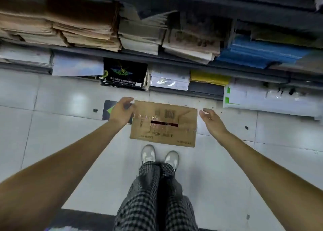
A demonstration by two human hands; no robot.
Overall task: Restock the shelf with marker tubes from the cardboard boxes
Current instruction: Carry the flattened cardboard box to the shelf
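A closed brown cardboard box, taped along its top with a barcode and a dark strip, sits low over the tiled floor in front of my feet. My left hand grips the box's far left corner, thumb on top. Just off the box's right edge, my right hand hovers with relaxed, slightly curved fingers, holding nothing. No marker tubes are visible. The shelf runs across the top of the view.
The shelf holds stacks of brown paper, a blue stack, white packs, a black box and a yellow pack. White packs lie at floor level on the right. My shoes stand behind the box.
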